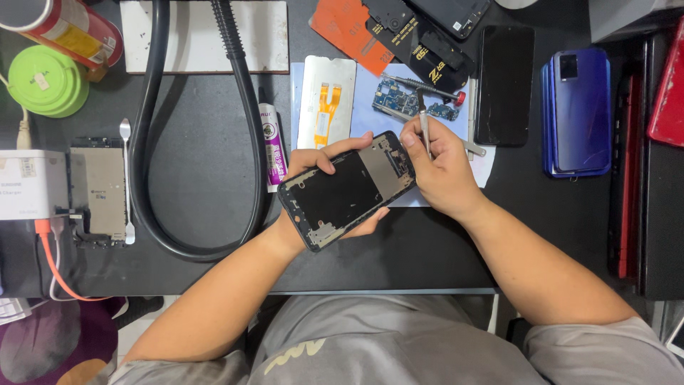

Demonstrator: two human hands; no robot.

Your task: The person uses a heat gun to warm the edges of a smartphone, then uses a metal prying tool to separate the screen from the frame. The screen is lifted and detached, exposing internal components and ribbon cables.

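My left hand point(320, 167) cradles an opened black phone frame point(347, 189), tilted, with its bare inside facing up. My right hand point(442, 167) grips a thin metal tool point(425, 132), probably tweezers, with its tip at the frame's upper right corner. Just behind the hands, small blue circuit boards point(396, 100) and a screwdriver with a red cap point(427, 87) lie on a white sheet point(370, 117).
A silver screen panel with an orange flex cable point(326, 103) and a glue tube point(271, 146) lie behind my left hand. A thick black hose point(146, 142) loops at left beside another phone frame point(98, 189). A black phone point(504, 85) and blue phones point(578, 110) rest at right.
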